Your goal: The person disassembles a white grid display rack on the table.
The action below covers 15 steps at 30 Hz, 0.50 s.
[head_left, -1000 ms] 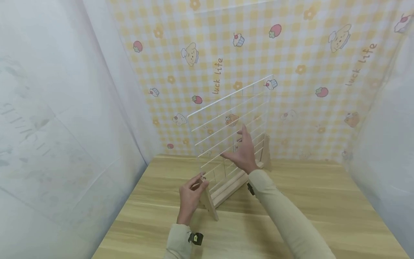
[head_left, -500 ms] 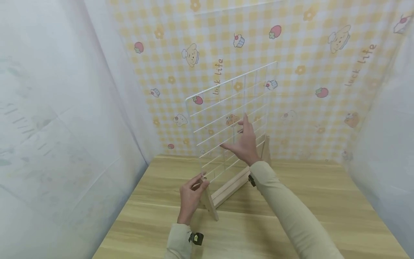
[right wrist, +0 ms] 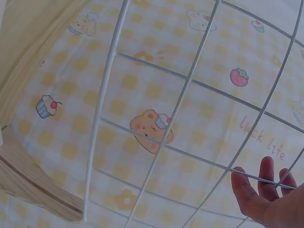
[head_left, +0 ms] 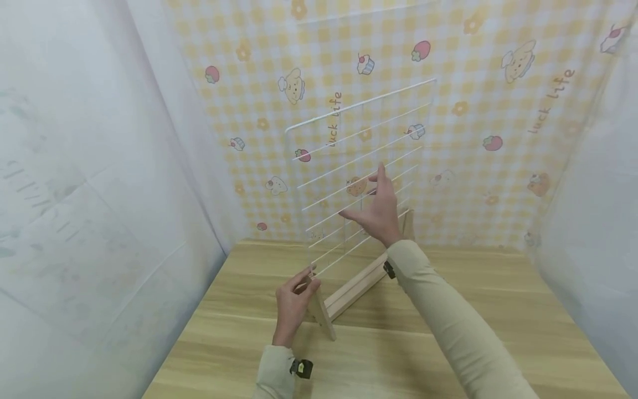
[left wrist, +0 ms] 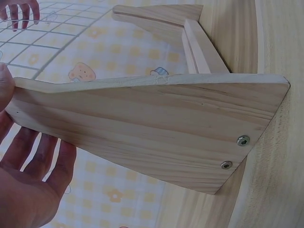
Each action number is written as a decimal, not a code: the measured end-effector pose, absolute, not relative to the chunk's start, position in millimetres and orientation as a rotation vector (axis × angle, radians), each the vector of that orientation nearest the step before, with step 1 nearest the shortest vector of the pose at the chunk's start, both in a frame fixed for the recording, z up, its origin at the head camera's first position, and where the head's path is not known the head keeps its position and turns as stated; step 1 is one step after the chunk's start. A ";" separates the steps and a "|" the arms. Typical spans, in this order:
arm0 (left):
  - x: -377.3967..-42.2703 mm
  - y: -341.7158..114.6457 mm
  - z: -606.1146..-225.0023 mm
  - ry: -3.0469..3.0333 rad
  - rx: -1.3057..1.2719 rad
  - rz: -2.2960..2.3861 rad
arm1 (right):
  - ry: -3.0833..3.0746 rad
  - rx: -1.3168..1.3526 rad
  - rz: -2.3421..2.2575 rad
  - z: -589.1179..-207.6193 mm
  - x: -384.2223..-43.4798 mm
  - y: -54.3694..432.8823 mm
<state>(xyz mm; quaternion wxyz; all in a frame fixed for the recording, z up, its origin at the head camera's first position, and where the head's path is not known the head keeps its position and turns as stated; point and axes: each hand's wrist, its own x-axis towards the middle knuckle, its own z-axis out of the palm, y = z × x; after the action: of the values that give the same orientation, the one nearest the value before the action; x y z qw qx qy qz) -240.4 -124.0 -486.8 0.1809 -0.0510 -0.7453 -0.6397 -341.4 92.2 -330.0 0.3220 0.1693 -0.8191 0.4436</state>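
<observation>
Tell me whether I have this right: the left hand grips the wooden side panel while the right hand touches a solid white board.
Not a solid board: the right hand touches an open white wire grid, as the right wrist view shows. The left hand does grip the wooden side panel.

– What lettering is recorded?
– "luck life", printed on yellow-checked cloth point(head_left: 458, 83): one left inscription point(head_left: 333, 134), one right inscription point(head_left: 540, 121).
– Is any listed by wrist view?
– "luck life" is read again, right wrist.

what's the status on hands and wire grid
Left fingers gripping wooden end panel. Right fingers spread at wire grid, above base rails. No obstruction visible.
</observation>
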 end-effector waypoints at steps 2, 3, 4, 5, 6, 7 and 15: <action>-239.1 -124.1 -486.1 -2.113 -0.137 -1.801 | -2.142 0.434 1.172 -325.4 -339.4 94.4; -238.6 -124.3 -485.9 -2.121 -0.137 -1.791 | -2.138 0.427 1.173 -322.9 -338.7 95.7; -238.2 -124.5 -485.7 -2.131 -0.137 -1.784 | -2.129 0.421 1.178 -320.3 -337.9 97.2; -238.1 -124.8 -485.8 -2.138 -0.139 -1.778 | -2.121 0.418 1.180 -317.8 -337.1 98.8; -238.1 -125.0 -485.7 -2.147 -0.142 -1.768 | -2.113 0.413 1.183 -315.3 -336.5 100.8; -238.1 -125.3 -485.6 -2.153 -0.141 -1.765 | -2.108 0.406 1.184 -313.2 -335.9 102.9; -239.2 -127.2 -486.3 -2.173 -0.159 -1.756 | -2.142 0.393 1.207 -315.8 -332.2 128.8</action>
<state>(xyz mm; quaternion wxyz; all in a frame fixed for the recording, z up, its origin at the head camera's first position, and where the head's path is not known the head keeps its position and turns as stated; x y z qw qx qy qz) -239.2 -127.2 -486.3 0.1707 -0.0561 -0.7651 -0.6184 -332.2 128.8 -315.8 0.3202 0.1495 -0.8151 0.4591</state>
